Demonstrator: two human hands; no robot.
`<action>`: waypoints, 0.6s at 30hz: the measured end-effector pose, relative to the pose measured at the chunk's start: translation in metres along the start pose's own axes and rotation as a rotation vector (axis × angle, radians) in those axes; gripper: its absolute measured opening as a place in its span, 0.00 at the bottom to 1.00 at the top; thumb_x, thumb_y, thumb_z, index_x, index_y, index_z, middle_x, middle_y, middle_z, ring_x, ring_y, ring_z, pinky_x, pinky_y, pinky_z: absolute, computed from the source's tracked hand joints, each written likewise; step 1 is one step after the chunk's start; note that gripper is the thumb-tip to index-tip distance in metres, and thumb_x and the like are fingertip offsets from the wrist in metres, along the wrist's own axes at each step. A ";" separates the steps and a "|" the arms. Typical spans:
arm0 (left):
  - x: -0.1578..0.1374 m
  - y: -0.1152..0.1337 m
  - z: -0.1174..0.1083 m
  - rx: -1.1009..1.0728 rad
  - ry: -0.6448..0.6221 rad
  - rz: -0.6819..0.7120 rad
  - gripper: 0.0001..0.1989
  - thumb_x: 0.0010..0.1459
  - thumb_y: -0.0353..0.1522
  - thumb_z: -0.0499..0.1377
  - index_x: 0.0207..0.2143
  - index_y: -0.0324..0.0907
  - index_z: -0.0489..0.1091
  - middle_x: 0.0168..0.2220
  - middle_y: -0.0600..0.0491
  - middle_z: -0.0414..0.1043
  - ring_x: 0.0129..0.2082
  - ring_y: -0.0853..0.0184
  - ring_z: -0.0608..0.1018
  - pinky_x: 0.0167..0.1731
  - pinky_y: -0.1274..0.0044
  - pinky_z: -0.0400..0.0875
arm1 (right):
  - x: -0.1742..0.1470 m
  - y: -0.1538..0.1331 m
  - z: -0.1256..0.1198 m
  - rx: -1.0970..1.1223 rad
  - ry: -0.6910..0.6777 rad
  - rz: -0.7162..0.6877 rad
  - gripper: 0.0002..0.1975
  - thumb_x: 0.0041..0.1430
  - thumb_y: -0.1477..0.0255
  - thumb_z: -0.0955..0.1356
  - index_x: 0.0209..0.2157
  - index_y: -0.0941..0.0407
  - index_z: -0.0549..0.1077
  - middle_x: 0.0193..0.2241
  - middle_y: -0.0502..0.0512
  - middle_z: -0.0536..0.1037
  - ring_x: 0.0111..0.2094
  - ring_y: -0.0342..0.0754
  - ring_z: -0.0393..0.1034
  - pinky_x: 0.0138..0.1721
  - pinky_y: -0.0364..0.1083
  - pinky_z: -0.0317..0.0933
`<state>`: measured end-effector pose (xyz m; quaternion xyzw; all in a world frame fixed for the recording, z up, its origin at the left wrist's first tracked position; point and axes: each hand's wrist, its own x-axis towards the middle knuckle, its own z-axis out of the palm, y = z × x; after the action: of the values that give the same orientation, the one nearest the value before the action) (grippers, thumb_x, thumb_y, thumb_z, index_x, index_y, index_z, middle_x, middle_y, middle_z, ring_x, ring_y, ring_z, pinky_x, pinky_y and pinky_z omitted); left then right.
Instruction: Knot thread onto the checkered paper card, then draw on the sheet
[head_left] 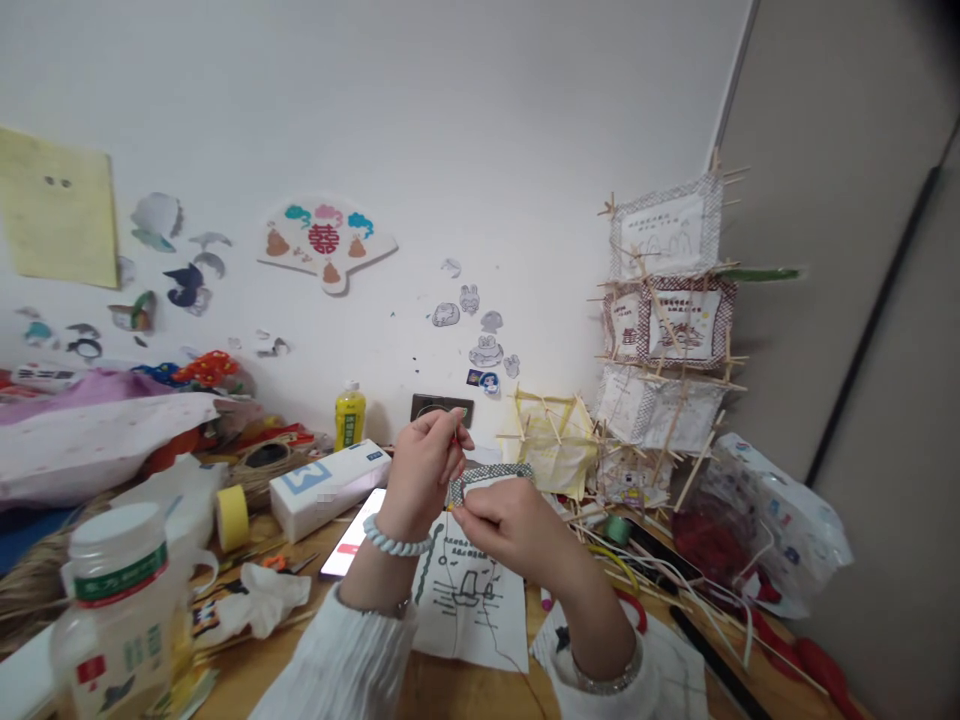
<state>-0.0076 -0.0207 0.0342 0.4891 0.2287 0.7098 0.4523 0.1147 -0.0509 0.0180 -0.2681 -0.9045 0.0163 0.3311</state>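
My left hand (431, 455), with a pale blue beaded bracelet on its wrist, is raised in a pinch. A fine strand that looks like thread shows faintly at its fingertips. Close to its right, my right hand (510, 520) is closed, thumb and forefinger at the edge of a white sheet (469, 635). The sheet bears a black ink drawing of boats and writing, and a green-and-white patterned border (510, 470) shows along its top behind my hands. A thin dark thread trails over the sheet's lower part. My fingers hide exactly what each pinch encloses.
A lit phone (349, 545), a white box (330, 490), yellow tape (232, 518) and a plastic jar (120, 610) stand left. A yellow bottle (349, 415) is behind. Right are a tall stick frame with drawn panels (686, 320), a plastic bag (787, 520) and a black stick (712, 660).
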 end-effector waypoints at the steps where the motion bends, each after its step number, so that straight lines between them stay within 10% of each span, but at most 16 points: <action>1: 0.000 0.001 0.001 -0.010 -0.001 -0.008 0.16 0.50 0.37 0.57 0.16 0.37 0.62 0.11 0.59 0.62 0.06 0.83 0.52 0.08 0.85 0.48 | 0.000 0.000 0.000 -0.023 -0.008 -0.010 0.16 0.57 0.73 0.60 0.16 0.57 0.55 0.15 0.45 0.56 0.20 0.38 0.51 0.24 0.41 0.43; 18: 0.000 -0.002 0.005 -0.041 0.039 -0.033 0.15 0.50 0.35 0.56 0.15 0.38 0.60 0.10 0.61 0.59 0.05 0.82 0.53 0.09 0.84 0.52 | -0.001 0.006 -0.002 -0.084 -0.075 0.043 0.16 0.57 0.72 0.60 0.16 0.58 0.59 0.15 0.46 0.58 0.19 0.39 0.53 0.23 0.41 0.42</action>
<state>-0.0024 -0.0205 0.0344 0.4619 0.2308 0.7164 0.4692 0.1193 -0.0462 0.0177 -0.3005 -0.9101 -0.0046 0.2852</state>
